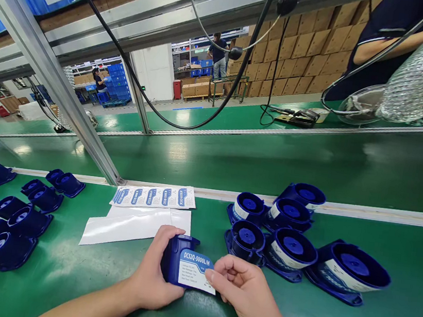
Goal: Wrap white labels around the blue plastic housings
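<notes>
The left hand [151, 278] is wrapped around a smooth blue plastic housing [171, 260]. The right hand's thumb and forefinger [220, 283] pinch the edge of a flat white-and-blue label [192, 273], which lies against the housing between both sets of fingers. Beyond the left fingers lie glossy white sheets [128, 228]; right of the right fingers, round labelled housings [291, 260] stand on shiny green tabletop [80, 292].

Left hand [153, 275]: grips a dark-blue plastic housing [172, 257]
Right hand [243, 290]: touches the right edge of a white-and-blue printed label [192, 270]
Green bench [66, 256]: other dark-blue housings [250, 235], left and right
</notes>
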{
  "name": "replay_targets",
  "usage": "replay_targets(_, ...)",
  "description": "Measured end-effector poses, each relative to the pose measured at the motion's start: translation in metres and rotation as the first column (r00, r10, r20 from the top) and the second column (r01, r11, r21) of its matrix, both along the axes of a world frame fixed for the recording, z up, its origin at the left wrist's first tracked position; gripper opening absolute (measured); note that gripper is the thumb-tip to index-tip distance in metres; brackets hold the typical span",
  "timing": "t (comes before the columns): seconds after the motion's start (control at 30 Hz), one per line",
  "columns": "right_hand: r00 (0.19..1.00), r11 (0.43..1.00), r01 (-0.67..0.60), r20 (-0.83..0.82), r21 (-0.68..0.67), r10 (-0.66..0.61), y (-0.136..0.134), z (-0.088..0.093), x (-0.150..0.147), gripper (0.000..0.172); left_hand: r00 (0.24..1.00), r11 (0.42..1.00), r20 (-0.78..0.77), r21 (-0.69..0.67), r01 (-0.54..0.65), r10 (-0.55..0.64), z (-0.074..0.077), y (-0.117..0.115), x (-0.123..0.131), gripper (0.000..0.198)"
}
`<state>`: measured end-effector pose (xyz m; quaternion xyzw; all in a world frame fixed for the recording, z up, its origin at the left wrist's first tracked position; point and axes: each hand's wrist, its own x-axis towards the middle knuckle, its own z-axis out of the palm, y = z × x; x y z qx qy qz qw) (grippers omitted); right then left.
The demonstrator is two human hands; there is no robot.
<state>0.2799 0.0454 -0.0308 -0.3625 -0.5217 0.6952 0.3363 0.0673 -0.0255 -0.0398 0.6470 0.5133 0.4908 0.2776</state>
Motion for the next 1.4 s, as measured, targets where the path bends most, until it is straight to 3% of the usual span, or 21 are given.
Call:
replay_targets(0.23,0.999,0.998,0.043,0.0,0.036,-0.043,-0.003,-0.002,-0.001,0.04,0.997,0.989,-0.078,0.146,0.016,-0.005,0.003,0.0,-0.001,0.078)
replay_targets(0.5,0.999,0.996,0.037,0.025,0.087,-0.039,-0.003,-0.002,-0.002,0.04,0.989,0.994,0.143,-0.087,0.058,-0.046,0.001,0.002,-0.001,0.077)
replay_targets(0.63,0.999,0.994,0.021,0.039,0.103,-0.025,-0.001,-0.004,-0.002,0.039,0.972,0.992,0.228,-0.089,0.084,-0.061,-0.001,0.002,0.0,0.08)
replay_targets(0.8,0.999,0.992,-0.009,0.047,0.125,0.003,0.004,-0.02,-0.004,0.043,0.965,0.995,0.251,-0.037,0.094,-0.081,-0.004,0.003,0.0,0.081)
replay_targets(0.9,0.999,0.987,0.046,0.016,0.152,-0.049,0.006,-0.027,-0.006,0.042,0.98,0.999,0.193,0.006,0.042,-0.042,-0.004,0.003,-0.001,0.079)
replay_targets(1.0,0.995,0.975,0.097,-0.035,0.2,-0.092,0.006,-0.026,-0.007,0.06,0.998,0.994,0.066,0.106,0.008,-0.015,-0.001,0.002,0.0,0.077)
replay_targets(1.17,0.997,0.946,-0.08,0.046,0.313,0.069,0.0,-0.012,-0.005,0.069,0.981,0.964,-0.169,0.23,0.131,-0.093,0.003,-0.002,0.01,0.075)
replay_targets(1.27,0.992,0.954,-0.122,0.058,0.274,0.11,-0.004,-0.004,-0.006,0.062,0.959,0.943,-0.27,0.287,0.166,-0.087,0.003,-0.005,0.014,0.075)
replay_targets(1.4,0.988,0.966,-0.143,0.08,0.216,0.129,-0.008,0.003,-0.008,0.063,0.959,0.954,-0.278,0.269,0.134,-0.056,0.004,-0.007,0.014,0.075)
